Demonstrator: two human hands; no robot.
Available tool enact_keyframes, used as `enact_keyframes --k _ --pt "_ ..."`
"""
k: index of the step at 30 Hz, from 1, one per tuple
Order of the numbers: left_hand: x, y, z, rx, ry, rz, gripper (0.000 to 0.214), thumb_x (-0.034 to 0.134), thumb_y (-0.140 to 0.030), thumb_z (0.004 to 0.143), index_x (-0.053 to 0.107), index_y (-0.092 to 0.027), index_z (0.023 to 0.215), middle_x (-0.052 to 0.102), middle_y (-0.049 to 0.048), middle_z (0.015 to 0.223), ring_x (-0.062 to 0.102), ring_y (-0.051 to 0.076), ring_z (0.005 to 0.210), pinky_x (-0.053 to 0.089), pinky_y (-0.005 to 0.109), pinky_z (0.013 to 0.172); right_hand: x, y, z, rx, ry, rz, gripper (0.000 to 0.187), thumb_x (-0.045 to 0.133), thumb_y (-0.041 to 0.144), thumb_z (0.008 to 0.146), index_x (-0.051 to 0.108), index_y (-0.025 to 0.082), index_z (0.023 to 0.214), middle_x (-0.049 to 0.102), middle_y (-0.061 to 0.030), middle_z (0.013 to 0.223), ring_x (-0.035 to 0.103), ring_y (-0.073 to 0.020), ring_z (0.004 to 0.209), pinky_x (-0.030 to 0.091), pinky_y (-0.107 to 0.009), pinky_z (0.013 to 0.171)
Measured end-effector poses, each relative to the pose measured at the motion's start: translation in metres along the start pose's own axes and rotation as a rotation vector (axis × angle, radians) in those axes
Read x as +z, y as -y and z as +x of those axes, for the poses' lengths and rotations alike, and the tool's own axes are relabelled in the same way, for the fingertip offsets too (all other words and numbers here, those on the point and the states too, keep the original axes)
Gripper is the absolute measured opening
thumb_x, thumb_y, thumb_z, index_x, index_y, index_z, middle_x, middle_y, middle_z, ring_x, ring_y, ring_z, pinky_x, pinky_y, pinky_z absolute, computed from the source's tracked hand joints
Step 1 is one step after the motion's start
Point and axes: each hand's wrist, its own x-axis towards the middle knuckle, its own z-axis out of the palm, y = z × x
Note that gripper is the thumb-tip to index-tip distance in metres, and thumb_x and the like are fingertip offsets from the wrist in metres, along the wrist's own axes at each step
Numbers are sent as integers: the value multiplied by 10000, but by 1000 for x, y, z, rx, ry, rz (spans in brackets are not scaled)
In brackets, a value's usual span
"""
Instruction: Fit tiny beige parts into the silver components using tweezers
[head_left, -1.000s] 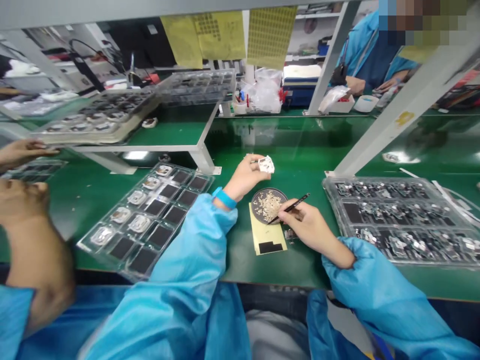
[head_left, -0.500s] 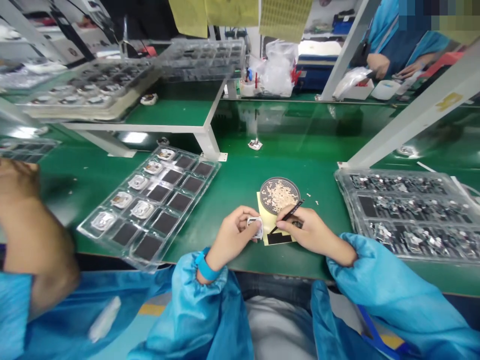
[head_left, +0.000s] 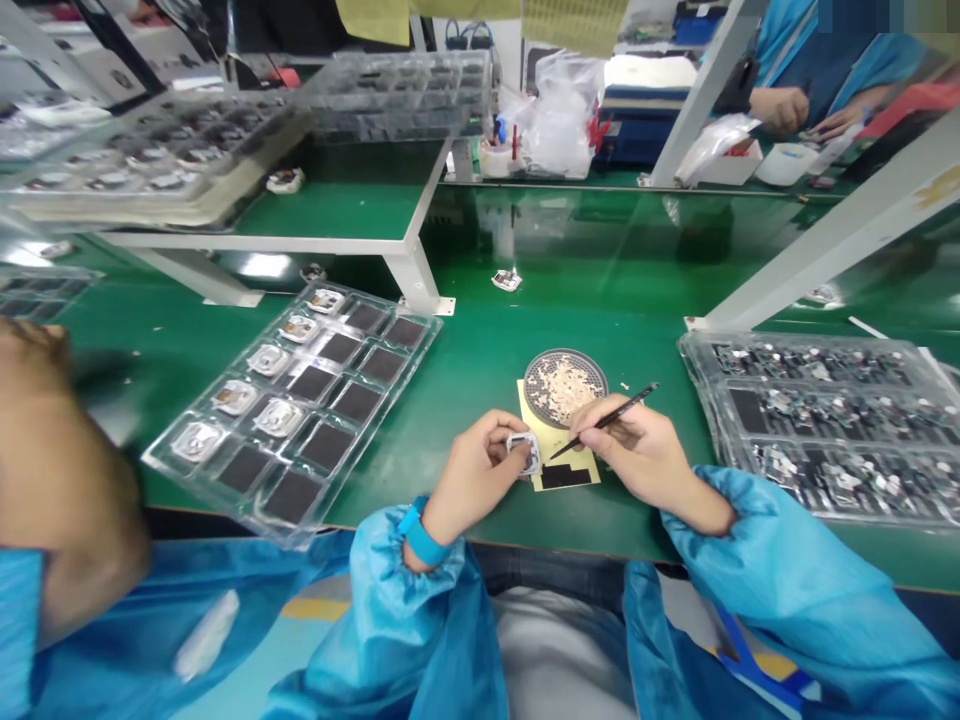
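My left hand (head_left: pixel 480 462) pinches a small white rounded housing (head_left: pixel 524 452) between thumb and fingers, its open face turned up. Black tweezers (head_left: pixel 615 410) are gripped in my right hand (head_left: pixel 643 452), their tip pointing down and left, close to the housing but apart from it. Under the tips lies a pale yellow sheet (head_left: pixel 587 466) with a black patch (head_left: pixel 566 477) on it. Just behind, a round grey perforated dish (head_left: pixel 566 358) carries a heap of tiny beige pieces (head_left: pixel 561 388). Whatever my right fingers cover is hidden.
To the left lies a clear compartment tray (head_left: pixel 327 440) with several white housings. Another tray (head_left: pixel 847 430), full of small electronic parts, is at the right. A white-legged shelf (head_left: pixel 405 250) stands behind. A co-worker's arm (head_left: pixel 64 450) reaches in at left. One loose part (head_left: pixel 507 281) lies farther back.
My right hand has lifted the tweezers' tip from near the black patch, and they now lean flatter. The housing in my left hand has shifted slightly right. The view has moved a little.
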Motion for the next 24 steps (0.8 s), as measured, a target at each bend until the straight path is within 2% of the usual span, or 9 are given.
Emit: enact_keyframes --k 2,5,17,24 --pt "1 0 0 -7 5 7 205 656 -324 912 574 -191 1045 712 49 867 673 171 718 563 283 623 0 1 1 -146 -30 -88 21 684 185 916 666 185 926 718 -64 900 699 -187 882 582 -356 815" --pt "1 -1 1 -13 5 5 209 656 -332 916 574 -193 1048 712 43 867 673 166 710 565 281 625 1 0 1 -268 0 -213 128 697 95 885 695 193 967 734 -59 928 700 -193 926 574 -377 861" --pt "1 -2 -1 -14 -2 36 195 648 -313 917 578 -194 1055 717 27 870 672 157 722 541 251 617 2 -7 2 -327 20 -243 226 708 19 851 693 185 1003 729 -52 954 700 -177 936 583 -356 851" --pt "1 -2 -1 -10 -1 30 208 649 -314 921 583 -183 1069 721 35 869 682 157 717 549 255 632 4 -8 0 -361 40 -254 270 707 2 837 689 183 1037 722 -66 991 689 -192 967 576 -386 875"
